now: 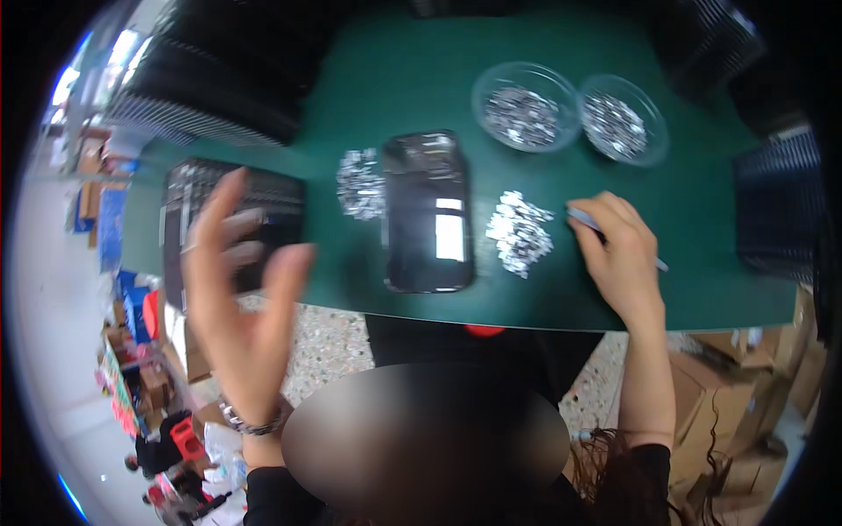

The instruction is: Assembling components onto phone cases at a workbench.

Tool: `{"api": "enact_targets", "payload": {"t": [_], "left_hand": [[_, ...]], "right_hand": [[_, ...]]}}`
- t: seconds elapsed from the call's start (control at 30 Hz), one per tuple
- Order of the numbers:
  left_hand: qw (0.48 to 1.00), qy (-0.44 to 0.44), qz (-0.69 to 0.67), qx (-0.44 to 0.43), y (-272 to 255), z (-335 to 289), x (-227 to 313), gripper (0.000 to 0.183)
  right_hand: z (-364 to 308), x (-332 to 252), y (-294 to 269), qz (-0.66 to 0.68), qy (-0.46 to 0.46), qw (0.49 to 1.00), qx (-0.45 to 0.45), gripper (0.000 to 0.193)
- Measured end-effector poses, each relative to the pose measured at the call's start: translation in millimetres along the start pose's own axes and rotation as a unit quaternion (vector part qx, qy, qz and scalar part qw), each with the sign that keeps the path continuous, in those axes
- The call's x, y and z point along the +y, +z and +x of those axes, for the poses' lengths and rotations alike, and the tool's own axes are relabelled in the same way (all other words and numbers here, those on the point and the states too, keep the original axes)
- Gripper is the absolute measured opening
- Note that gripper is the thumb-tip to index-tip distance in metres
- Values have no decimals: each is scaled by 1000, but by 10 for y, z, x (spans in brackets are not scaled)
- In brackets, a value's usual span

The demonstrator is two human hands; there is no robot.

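My left hand is raised at the left, fingers spread and slightly blurred, with nothing in it. Beneath it lies a black tray, partly covered by the fingers. My right hand rests on the green table, fingers closed round a slim grey stick-like tool; its exact kind is unclear. Just left of that hand is a loose pile of small shiny metal pieces. A glossy black rectangular tray lies in the middle. Another pile of small silvery pieces touches or nearly touches its left side.
Two clear round bowls, the left one and the right one, hold more metal pieces at the far side. Tall stacks of black trays stand far left; dark blue-black crates line the right edge. Cardboard boxes sit below the table.
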State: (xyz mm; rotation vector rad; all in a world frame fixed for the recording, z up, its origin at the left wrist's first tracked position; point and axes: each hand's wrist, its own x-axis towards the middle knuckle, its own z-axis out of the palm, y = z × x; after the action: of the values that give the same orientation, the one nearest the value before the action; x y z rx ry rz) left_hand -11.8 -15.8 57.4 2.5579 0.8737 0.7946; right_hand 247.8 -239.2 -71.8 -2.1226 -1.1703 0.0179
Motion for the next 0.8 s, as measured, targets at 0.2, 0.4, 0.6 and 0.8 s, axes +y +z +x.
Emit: {"api": "enact_targets", "payload": {"t": [0.2, 0.4, 0.6, 0.8], "left_hand": [[966, 108, 177, -157, 1046, 231, 425, 94], [965, 107, 176, -165, 1088, 257, 348, 85], [860, -171, -478, -41, 700, 318, -55, 69], [487, -245, -820, -176, 425, 80, -602, 84]], "right_hand": [[-17, 40, 2, 14, 39, 998, -40, 11], [86, -7, 73, -36, -7, 996, -77, 10], [154, -27, 43, -54, -4, 993, -109, 7], [176, -76, 39, -83, 3, 989, -119, 9]]}}
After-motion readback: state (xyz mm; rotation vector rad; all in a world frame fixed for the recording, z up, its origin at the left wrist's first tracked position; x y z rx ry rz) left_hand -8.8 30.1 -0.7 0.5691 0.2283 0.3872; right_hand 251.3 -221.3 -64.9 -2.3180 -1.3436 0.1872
